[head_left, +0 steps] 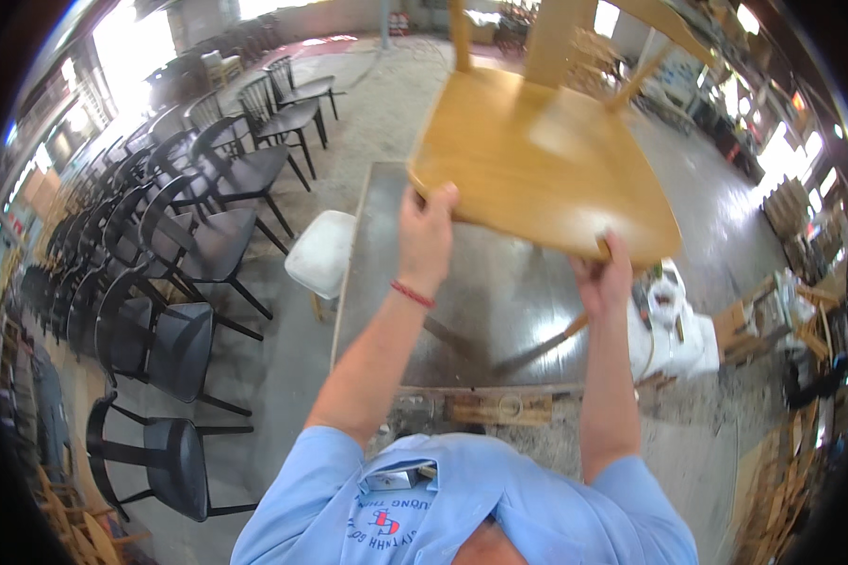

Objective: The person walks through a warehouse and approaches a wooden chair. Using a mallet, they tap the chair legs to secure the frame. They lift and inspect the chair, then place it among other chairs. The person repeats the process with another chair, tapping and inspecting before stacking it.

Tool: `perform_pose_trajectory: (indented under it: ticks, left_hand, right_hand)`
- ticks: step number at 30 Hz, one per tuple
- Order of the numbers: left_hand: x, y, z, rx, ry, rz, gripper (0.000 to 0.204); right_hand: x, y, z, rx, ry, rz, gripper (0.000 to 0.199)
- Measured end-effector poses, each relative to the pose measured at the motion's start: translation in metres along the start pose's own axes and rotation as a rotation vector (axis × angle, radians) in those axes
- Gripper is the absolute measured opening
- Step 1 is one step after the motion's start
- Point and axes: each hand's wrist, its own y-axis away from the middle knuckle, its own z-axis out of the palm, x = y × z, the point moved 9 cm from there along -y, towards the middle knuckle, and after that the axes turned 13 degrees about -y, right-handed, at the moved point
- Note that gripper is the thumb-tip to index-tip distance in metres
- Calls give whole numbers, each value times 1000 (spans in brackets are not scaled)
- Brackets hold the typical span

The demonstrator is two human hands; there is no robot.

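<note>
A light-brown wooden chair (546,160) is held over the dark work table (471,330), its seat facing up and its backrest on the far side. My left hand (427,231) grips the seat's near left corner, thumb on top. At the near right part of the front edge, my right hand (605,273) holds the seat with its thumb on the edge. Fingers of both hands are partly hidden under the seat. One chair leg shows below the seat, close to the table top; whether it touches cannot be told.
Rows of black chairs (181,348) fill the floor on the left. A white-topped stool (322,254) stands against the table's left edge. White wrapped material (674,325) lies at the table's right side. Stacked wooden parts (782,471) line the right.
</note>
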Motion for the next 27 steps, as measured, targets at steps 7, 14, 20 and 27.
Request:
perform_pose_trajectory:
  ticks: [7,14,20,27]
  left_hand:
    - [-20,-33,-6,81,-185,-91,37]
    - [-21,-39,-39,-40,-448,-208,47]
    - [-15,-49,-33,97,-390,-127,37]
    - [-1,-35,-21,90,-374,-206,44]
  right_hand:
    - [4,-41,7,-48,135,155,37]
    - [-132,-37,-96,287,690,-108,54]
    - [-136,-90,-72,238,706,-214,44]
    - [-126,-84,-62,203,539,-186,36]
